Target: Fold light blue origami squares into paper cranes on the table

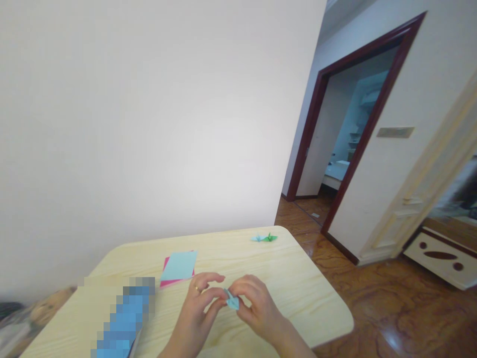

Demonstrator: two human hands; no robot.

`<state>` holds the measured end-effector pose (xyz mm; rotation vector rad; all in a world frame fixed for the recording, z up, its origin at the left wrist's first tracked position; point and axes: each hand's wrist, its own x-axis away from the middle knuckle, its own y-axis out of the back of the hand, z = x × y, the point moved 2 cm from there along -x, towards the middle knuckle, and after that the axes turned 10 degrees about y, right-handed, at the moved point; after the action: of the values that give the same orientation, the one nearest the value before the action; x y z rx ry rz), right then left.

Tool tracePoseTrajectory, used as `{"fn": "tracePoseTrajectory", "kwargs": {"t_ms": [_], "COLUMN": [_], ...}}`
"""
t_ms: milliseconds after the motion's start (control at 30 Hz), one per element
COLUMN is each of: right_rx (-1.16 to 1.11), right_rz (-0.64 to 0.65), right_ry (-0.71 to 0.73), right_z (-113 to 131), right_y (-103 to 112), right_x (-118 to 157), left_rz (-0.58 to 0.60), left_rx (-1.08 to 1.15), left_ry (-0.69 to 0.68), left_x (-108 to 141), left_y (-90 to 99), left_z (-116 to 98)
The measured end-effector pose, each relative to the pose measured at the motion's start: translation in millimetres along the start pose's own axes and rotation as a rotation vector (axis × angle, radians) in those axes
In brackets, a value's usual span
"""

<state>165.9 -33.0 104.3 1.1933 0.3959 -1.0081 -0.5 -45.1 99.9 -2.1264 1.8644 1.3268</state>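
Note:
Between my two hands is a small piece of folded light-blue paper [233, 302], held above the near part of the table. My left hand [203, 303] pinches its left side with thumb and forefinger; a ring shows on one finger. On the right side, my right hand [255, 303] grips the same paper between thumb and bent fingers. The fingertips hide part of the folds. Further back lies a stack of square paper sheets [179, 266], light blue on top with pink edges beneath. Two small folded paper figures, one light blue [258, 238] and one green [270, 237], rest near the far right corner.
The pale wooden table [298, 298] has rounded corners and stands against a white wall [149, 124]. A blurred-out blue object [124, 318] lies at the left. Beyond the right edge are a glossy brown floor [391, 303], a doorway with a dark red frame and a white drawer cabinet [439, 256].

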Motion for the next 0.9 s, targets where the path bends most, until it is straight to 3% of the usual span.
{"fn": "tracePoseTrajectory", "kwargs": {"t_ms": [133,233,400,533,900], "right_rx": [-0.018,0.01,0.044,-0.075,-0.384], "right_rz": [0.003,0.0,-0.078,-0.108,-0.156], "right_ry": [0.014,0.017,-0.121,-0.269,-0.563], "right_z": [1.3,0.8,-4.3,-5.6,-20.5], "right_y": [3.8,3.3,-6.2,-13.4,-27.1], "right_x": [0.4,-0.5,0.4,-2.2,-3.1], "left_rz": [0.025,-0.005,-0.09,0.054,0.183], "left_rx": [-0.028,-0.012,0.137,0.253,0.629], "left_ry": [-0.122,-0.113,0.238,0.46,0.705], "left_x": [1.0,3.2,5.5,4.9,-0.3], "left_y": [2.0,0.3,-7.6,-16.1,-19.1], "left_z": [-3.1,-3.4,1.8,9.0,20.3]}}
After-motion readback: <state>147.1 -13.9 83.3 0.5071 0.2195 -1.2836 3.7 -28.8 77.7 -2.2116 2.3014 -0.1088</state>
